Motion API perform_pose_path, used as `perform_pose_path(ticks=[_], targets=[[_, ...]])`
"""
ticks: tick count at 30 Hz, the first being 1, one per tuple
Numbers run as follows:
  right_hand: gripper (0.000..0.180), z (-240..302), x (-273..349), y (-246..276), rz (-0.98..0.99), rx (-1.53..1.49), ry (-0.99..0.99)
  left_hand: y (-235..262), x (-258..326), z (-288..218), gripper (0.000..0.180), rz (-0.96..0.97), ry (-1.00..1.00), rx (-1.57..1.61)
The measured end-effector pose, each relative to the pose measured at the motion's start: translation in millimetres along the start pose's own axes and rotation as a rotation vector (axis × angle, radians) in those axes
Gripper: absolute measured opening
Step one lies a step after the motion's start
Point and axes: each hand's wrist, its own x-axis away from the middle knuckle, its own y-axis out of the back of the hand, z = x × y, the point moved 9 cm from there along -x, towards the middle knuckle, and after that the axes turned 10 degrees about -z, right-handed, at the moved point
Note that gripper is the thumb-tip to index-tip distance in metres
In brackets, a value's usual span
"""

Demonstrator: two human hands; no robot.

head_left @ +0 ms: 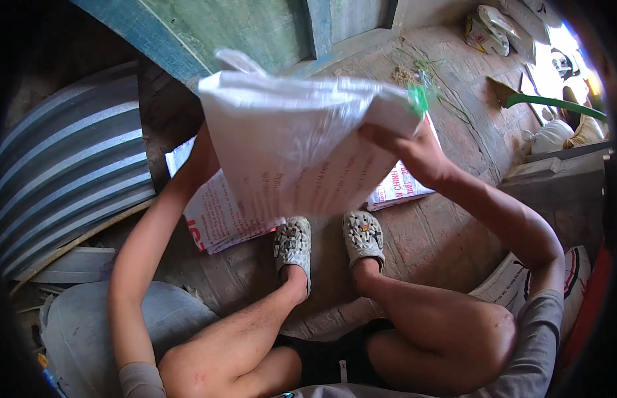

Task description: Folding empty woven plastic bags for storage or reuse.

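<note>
A large white sack (288,146) with faint red print is raised in front of me, blurred by motion, with loose upper edges and a green patch at its upper right corner. My right hand (404,149) is closed on its right side, the thumb lying across the front. At the left edge my left hand (209,156) grips the sack, its fingers mostly hidden behind it. Below, partly covered by the raised sack, one pile of white sacks with red print (212,219) lies on the floor to the left. Another such pile (404,182) lies to the right.
Corrugated metal sheeting (76,159) stands at the left, above a grey plastic surface (122,318). A blue-green wooden panel (248,33) rises at the far side. At the right are a green-handled tool (554,101), filled bags (550,136) and a ledge (554,176).
</note>
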Motion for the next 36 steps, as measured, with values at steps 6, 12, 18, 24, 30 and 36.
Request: perform_pose_path(ticks=[6,12,18,24,30,36], targets=[[0.033,-65,-22,27,-0.194,0.018,-0.339,-59,52,33,0.073,0.175,0.56,0.397],[0.036,-123,-14,39,-0.232,0.049,-0.574,-107,116,57,0.081,0.207,0.859,0.87],[0.038,-132,-2,29,-0.224,-0.007,-0.736,-111,130,60,0.053,0.175,0.852,0.605],[0.038,-151,20,38,-0.219,-0.183,-0.774,-120,136,55,0.049,0.166,0.783,0.634],[0.039,-185,145,8,-0.024,-0.296,-1.035,-124,168,71,0.054,0.19,0.862,0.571],[0.045,-187,224,6,0.158,-0.305,-1.251,-149,163,67,0.059,0.274,0.847,0.537]])
